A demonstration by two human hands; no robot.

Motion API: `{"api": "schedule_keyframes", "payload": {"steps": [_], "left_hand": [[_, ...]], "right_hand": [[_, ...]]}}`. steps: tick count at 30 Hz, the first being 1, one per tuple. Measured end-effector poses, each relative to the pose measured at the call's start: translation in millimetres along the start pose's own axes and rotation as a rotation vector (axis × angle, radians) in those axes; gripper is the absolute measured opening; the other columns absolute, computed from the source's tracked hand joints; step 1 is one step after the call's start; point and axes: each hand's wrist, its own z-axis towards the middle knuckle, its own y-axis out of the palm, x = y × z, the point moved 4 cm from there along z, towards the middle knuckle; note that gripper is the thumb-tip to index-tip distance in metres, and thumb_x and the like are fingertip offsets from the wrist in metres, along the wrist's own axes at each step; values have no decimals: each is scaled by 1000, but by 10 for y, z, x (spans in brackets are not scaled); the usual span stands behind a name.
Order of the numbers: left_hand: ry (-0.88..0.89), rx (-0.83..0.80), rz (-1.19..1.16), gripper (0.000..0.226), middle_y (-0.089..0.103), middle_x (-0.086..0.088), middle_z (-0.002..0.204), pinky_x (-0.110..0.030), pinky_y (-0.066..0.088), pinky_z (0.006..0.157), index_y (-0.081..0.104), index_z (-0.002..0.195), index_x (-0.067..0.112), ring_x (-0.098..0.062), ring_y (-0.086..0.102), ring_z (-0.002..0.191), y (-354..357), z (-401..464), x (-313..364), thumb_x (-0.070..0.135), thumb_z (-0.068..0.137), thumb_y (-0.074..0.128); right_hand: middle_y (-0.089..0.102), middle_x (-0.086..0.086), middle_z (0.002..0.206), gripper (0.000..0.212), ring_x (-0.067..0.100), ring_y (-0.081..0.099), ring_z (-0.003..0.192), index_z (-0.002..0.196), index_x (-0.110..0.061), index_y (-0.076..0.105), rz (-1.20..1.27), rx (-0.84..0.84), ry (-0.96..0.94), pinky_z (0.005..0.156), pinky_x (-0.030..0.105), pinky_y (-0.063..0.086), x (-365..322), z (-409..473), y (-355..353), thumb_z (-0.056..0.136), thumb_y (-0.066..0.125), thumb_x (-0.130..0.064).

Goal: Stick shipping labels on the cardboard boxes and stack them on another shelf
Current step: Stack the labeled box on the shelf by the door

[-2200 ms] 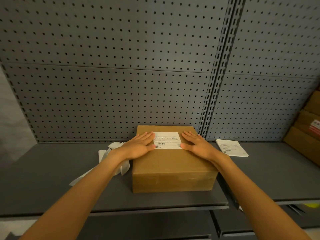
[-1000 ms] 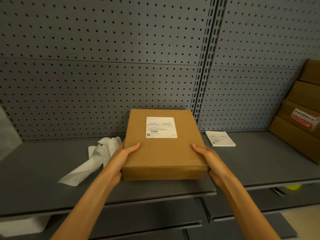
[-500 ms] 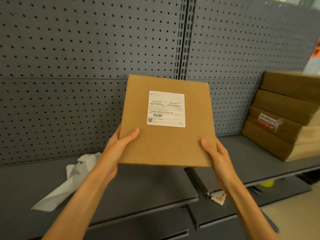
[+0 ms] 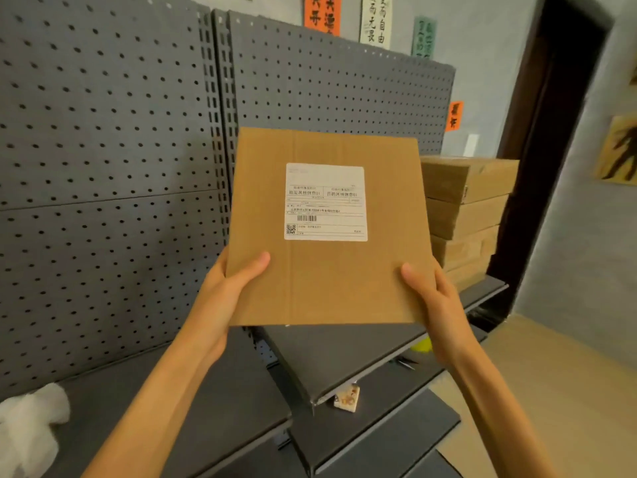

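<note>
Head view: left hand (image 4: 227, 288) and right hand (image 4: 436, 298) grip labelled box (image 4: 327, 281) by opposite edges, face up, for stacking on pile (image 4: 465, 215) beyond right hand.

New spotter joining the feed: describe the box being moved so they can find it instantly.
On the grey pegboard shelving, find the stack of brown boxes at right. Just left, the held box is gripped by both hands; only it shows a white shipping label.

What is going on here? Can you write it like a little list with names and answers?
held thing: cardboard box, lifted off the shelf
sticker: shipping label on the box's top face
left hand: grips the box's left edge
right hand: grips the box's right edge
nearby: stack of boxes on the right shelf
also there: crumpled white paper, lower left
</note>
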Motion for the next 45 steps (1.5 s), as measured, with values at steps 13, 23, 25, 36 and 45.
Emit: {"api": "schedule_keyframes", "payload": {"steps": [13,23,25,36,45], "left_hand": [[9,-374,-120,63,72,13,99,-28,49,75,54,123,30,-6,68,89,2829,-130,-132,37,65,79],[35,-579,-187,60,72,8,105,-30,51,77,56,124,28,-11,68,95,4655,-421,-136,39,68,73],[39,-612,-185,60,72,7,104,-28,51,74,56,124,26,-10,68,92,4925,-457,-156,38,69,75],[-15,-728,-232,56,72,10,104,-27,50,76,58,121,28,-9,68,95,6309,-284,-626,35,68,75],[34,-749,-265,58,70,9,108,-29,49,79,55,125,29,-11,66,101,7385,476,-892,37,69,67]], "right_hand": [[67,-16,112,60,2,66,97,134,-30,48,-160,352,-120,71,15,52,-876,-377,-2614,77,59,-44],[66,-12,120,59,5,63,106,136,-28,47,-263,487,-204,82,21,49,-1576,-716,-4199,80,59,-41],[65,-11,121,58,6,63,108,137,-27,47,-274,510,-211,84,22,50,-1617,-762,-4421,81,58,-39],[67,-14,115,44,2,64,102,132,-29,50,-325,657,-175,79,18,51,-1522,-630,-5593,89,56,-33],[68,-12,113,38,8,64,104,123,-33,55,-333,693,-182,90,30,50,-1436,403,-6628,85,62,-34]]}}
